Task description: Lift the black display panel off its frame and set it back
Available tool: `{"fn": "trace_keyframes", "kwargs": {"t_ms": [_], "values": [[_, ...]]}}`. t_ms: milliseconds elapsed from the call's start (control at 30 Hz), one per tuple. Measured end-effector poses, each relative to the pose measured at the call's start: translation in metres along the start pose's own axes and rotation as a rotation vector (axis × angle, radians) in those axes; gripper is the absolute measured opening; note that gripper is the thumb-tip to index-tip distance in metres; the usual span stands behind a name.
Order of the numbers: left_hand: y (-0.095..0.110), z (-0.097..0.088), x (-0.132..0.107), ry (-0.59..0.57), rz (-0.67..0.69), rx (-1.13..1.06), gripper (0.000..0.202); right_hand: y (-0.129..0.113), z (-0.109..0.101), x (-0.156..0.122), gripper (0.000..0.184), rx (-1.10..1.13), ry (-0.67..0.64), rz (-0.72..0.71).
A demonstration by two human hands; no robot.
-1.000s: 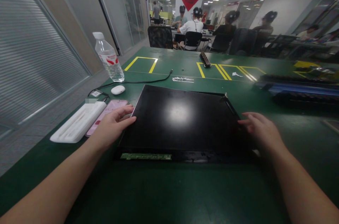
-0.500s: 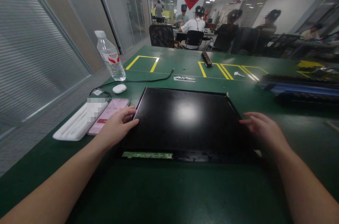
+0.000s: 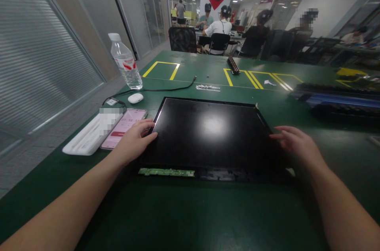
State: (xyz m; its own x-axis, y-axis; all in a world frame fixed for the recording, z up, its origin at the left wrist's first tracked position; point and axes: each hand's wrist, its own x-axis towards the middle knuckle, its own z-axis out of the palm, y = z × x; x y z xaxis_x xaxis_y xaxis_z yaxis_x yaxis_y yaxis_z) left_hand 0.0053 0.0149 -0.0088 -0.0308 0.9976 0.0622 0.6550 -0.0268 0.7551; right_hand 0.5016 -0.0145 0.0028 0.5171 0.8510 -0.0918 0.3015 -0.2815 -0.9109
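Observation:
A dark LCD panel (image 3: pixel 204 146) lies flat in a black frame (image 3: pixel 237 175) on the green table. A narrow green circuit board (image 3: pixel 166 172) runs along the left part of its near edge. My left hand (image 3: pixel 139 137) grips the panel's left edge, thumb and fingertips against it. At the opposite edge, the fingertips of my right hand (image 3: pixel 292 140) press the panel from the side, its fingers bent and close together. Light reflects off the middle of the screen. The undersides of both hands are hidden.
Left of the panel lie a phone (image 3: pixel 126 126), a white case (image 3: pixel 89 134), a white earbud case (image 3: pixel 135 98) and a black cable (image 3: pixel 166 90). A water bottle (image 3: pixel 126 63) stands behind them. Far right are blurred blue-black parts (image 3: pixel 341 98). Several people sit beyond the table (image 3: pixel 190 215).
The view has shifted slightly, so everything appears a little further right. Both hands keep their places at the panel's sides, and the panel has not visibly moved on the table.

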Motion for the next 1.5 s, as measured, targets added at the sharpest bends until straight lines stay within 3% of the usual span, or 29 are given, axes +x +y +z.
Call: {"fn": "trace_keyframes", "kwargs": {"t_ms": [567, 733, 867, 1000, 1167, 1500], "values": [[0.002, -0.001, 0.001, -0.057, -0.034, 0.065, 0.051, 0.0, -0.001, 0.001, 0.033, 0.002, -0.006, 0.019], [0.006, -0.008, -0.003, -0.138, 0.074, 0.081, 0.064, -0.002, 0.0, -0.004, 0.035, -0.046, 0.019, -0.007], [0.012, -0.017, -0.008, -0.164, 0.243, 0.24, 0.067, -0.002, 0.001, -0.007, 0.037, -0.113, 0.016, -0.049], [0.019, -0.028, -0.012, -0.314, 0.357, 0.319, 0.067, -0.001, 0.001, -0.009, 0.036, -0.117, 0.012, -0.066], [0.025, -0.036, -0.016, -0.474, 0.381, 0.328, 0.066, 0.001, 0.001, -0.007, 0.04, -0.139, 0.021, -0.059], [0.029, -0.038, -0.018, -0.518, 0.367, 0.324, 0.065, -0.005, 0.0, -0.01, 0.037, -0.161, 0.018, -0.05]]}}
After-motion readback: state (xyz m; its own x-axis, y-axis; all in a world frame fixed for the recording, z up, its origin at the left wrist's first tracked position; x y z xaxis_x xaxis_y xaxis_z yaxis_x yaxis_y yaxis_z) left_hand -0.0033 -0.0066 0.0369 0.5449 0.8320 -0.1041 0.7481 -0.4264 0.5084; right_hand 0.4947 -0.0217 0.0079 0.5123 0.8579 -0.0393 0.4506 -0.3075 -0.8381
